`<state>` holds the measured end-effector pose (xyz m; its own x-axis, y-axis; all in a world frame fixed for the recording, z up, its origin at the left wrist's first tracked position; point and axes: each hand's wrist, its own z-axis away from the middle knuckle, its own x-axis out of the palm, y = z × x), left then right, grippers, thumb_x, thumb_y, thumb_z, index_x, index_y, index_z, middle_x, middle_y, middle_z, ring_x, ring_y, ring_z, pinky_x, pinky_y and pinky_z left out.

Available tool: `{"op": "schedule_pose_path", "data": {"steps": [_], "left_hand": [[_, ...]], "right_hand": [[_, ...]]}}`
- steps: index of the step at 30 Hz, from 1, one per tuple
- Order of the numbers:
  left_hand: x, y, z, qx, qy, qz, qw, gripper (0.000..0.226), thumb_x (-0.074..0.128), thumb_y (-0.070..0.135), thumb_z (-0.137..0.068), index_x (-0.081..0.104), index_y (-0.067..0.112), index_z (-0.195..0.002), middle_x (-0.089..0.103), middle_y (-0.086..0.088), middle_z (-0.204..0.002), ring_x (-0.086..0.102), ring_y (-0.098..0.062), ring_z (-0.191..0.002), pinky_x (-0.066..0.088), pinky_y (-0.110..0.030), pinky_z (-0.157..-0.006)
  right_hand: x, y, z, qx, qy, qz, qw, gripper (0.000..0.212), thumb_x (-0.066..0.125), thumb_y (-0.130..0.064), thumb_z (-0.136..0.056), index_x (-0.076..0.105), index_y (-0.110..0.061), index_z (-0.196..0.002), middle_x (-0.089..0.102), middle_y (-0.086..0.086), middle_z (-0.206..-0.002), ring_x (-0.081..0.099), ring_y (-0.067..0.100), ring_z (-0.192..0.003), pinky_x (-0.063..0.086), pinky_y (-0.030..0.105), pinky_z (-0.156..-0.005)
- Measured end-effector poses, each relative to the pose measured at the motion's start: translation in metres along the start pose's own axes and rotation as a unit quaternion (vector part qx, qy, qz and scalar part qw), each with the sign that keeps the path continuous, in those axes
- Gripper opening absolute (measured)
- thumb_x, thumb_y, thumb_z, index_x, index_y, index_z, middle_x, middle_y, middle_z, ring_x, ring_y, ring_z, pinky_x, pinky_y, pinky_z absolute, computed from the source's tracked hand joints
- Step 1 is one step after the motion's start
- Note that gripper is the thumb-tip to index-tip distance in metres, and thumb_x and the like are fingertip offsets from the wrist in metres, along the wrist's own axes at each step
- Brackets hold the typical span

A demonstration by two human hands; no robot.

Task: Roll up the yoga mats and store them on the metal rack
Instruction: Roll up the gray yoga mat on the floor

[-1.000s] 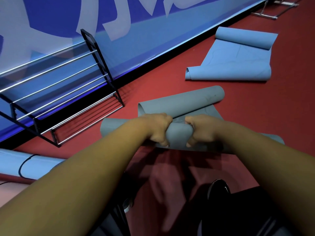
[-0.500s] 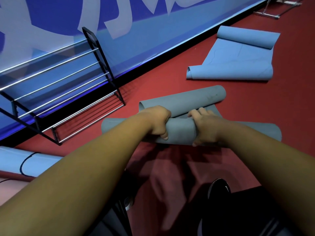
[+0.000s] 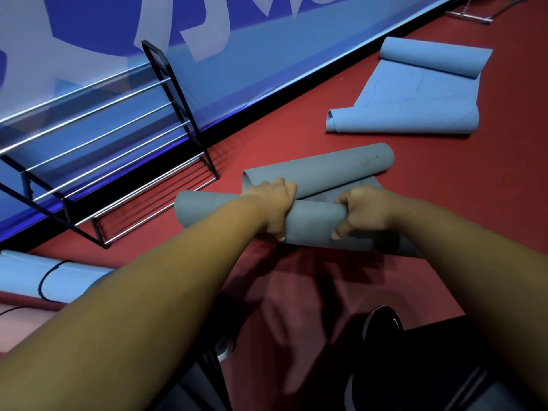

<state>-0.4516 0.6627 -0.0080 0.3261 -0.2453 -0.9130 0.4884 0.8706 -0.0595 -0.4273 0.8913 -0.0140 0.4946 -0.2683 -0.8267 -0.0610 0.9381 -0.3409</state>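
- While both hands clamp it, the grey yoga mat lies on the red floor, close to the floor's wall-side edge and just right of the metal rack.
- Grey yoga mat is curled from both ends. The near roll sits under the hands and the far roll lies just behind it. A short flat strip shows between the two rolls, in the gap between the hands.
- Left hand: fingers curled over the top of the near roll, thumb on the near side, wrapped round the roll.
- Right hand: same kind of grip, knuckles on top, thumb tip showing low on the near side.
- Hands are apart, with a bare stretch of roll between them. The near roll's left end sticks out past the left forearm; its right end is hidden behind the right forearm.
- Metal rack: black side frames and chrome bars in sloped tiers. It stands on the floor against the blue-and-white wall, near the grey mat but not touching it.
- Blue mat: farther along the floor toward the far right corner, well apart from the grey one. It is mostly flat, with both ends curled up.
- Pale blue mat: rolled, with a black strap around it, at the near left edge of the floor in front of the rack's foot.
- Black shoe: on the floor, low between the forearms.
- Second metal frame: far right corner by the wall, too small to tell detail.
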Motion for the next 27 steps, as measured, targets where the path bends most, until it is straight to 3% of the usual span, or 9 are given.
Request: {"op": "schedule_pose_path", "data": {"steps": [3, 6, 8, 11, 14, 18, 20, 23, 27], "left_hand": [[-0.003, -0.006, 0.000, 0.008, 0.010, 0.042, 0.999, 0.071, 0.098, 0.044, -0.065, 0.046, 0.020, -0.108, 0.055, -0.005, -0.116, 0.059, -0.027, -0.093, 0.047, -0.036, -0.074], [-0.002, -0.009, -0.002, 0.003, 0.002, 0.071, 0.997, 0.062, 0.096, 0.043, -0.063, 0.056, 0.019, -0.104, 0.060, -0.003, -0.103, 0.062, -0.027, -0.092, 0.054, -0.037, -0.073], [-0.002, -0.009, -0.002, 0.000, -0.009, 0.081, 0.997, 0.057, 0.095, 0.044, -0.065, 0.062, 0.020, -0.103, 0.063, -0.002, -0.098, 0.063, -0.027, -0.090, 0.056, -0.036, -0.073], [-0.004, -0.012, -0.002, -0.001, -0.027, 0.086, 0.996, 0.054, 0.093, 0.046, -0.069, 0.066, 0.019, -0.107, 0.067, -0.002, -0.100, 0.064, -0.026, -0.091, 0.059, -0.036, -0.078], [-0.001, -0.013, -0.002, -0.007, -0.039, 0.074, 0.996, 0.058, 0.089, 0.047, -0.070, 0.062, 0.019, -0.112, 0.067, -0.005, -0.110, 0.065, -0.028, -0.096, 0.060, -0.043, -0.088], [0.001, -0.014, 0.002, -0.001, -0.042, 0.009, 0.999, 0.097, 0.095, 0.062, -0.060, 0.046, 0.019, -0.132, 0.053, -0.004, -0.131, 0.058, -0.029, -0.117, 0.051, -0.057, -0.104], [0.000, -0.011, 0.005, 0.000, -0.030, -0.030, 0.999, 0.107, 0.098, 0.061, -0.057, 0.039, 0.017, -0.135, 0.047, -0.008, -0.134, 0.053, -0.031, -0.124, 0.051, -0.055, -0.102], [0.004, -0.008, 0.005, -0.005, 0.008, -0.061, 0.998, 0.098, 0.098, 0.051, -0.063, 0.038, 0.014, -0.131, 0.047, -0.012, -0.136, 0.053, -0.036, -0.126, 0.051, -0.056, -0.101], [0.003, -0.013, 0.005, 0.009, 0.020, -0.004, 1.000, 0.073, 0.095, 0.042, -0.069, 0.038, 0.020, -0.108, 0.054, -0.006, -0.119, 0.061, -0.033, -0.108, 0.050, -0.042, -0.080]], "right_hand": [[0.002, 0.001, -0.001, -0.003, -0.010, 0.006, 1.000, 0.067, 0.095, -0.046, -0.071, 0.066, -0.023, -0.127, 0.071, -0.002, -0.115, 0.066, 0.021, -0.102, 0.054, 0.034, -0.087], [0.012, 0.000, 0.001, -0.014, 0.029, 0.117, 0.993, 0.120, 0.091, -0.064, -0.062, 0.036, -0.020, -0.160, 0.048, 0.007, -0.145, 0.052, 0.031, -0.129, 0.048, 0.043, -0.109], [0.018, -0.002, 0.004, -0.015, 0.075, 0.158, 0.984, 0.139, 0.091, -0.066, -0.059, 0.018, -0.020, -0.168, 0.037, 0.010, -0.149, 0.043, 0.036, -0.135, 0.042, 0.048, -0.116], [0.016, -0.006, 0.004, -0.021, 0.091, 0.125, 0.988, 0.128, 0.094, -0.056, -0.060, 0.029, -0.019, -0.164, 0.046, 0.010, -0.149, 0.049, 0.035, -0.133, 0.046, 0.046, -0.113], [0.008, -0.007, 0.004, -0.021, 0.081, 0.091, 0.992, 0.087, 0.097, -0.052, -0.057, 0.060, -0.019, -0.129, 0.066, 0.008, -0.128, 0.063, 0.031, -0.112, 0.056, 0.042, -0.095], [-0.001, -0.006, 0.006, -0.004, 0.062, 0.037, 0.997, 0.076, 0.098, -0.049, -0.066, 0.069, -0.019, -0.130, 0.074, 0.004, -0.119, 0.067, 0.028, -0.108, 0.057, 0.039, -0.090], [-0.004, -0.004, 0.006, 0.001, 0.041, 0.012, 0.999, 0.067, 0.098, -0.048, -0.067, 0.074, -0.021, -0.124, 0.076, -0.001, -0.112, 0.069, 0.023, -0.102, 0.058, 0.039, -0.090], [-0.005, -0.002, 0.004, 0.004, 0.014, -0.010, 1.000, 0.059, 0.098, -0.048, -0.067, 0.076, -0.026, -0.118, 0.077, -0.006, -0.103, 0.071, 0.017, -0.096, 0.060, 0.040, -0.090], [-0.001, -0.004, 0.006, -0.009, 0.002, 0.022, 1.000, 0.076, 0.093, -0.055, -0.071, 0.067, -0.025, -0.136, 0.073, -0.003, -0.123, 0.067, 0.021, -0.111, 0.056, 0.040, -0.099]]}}
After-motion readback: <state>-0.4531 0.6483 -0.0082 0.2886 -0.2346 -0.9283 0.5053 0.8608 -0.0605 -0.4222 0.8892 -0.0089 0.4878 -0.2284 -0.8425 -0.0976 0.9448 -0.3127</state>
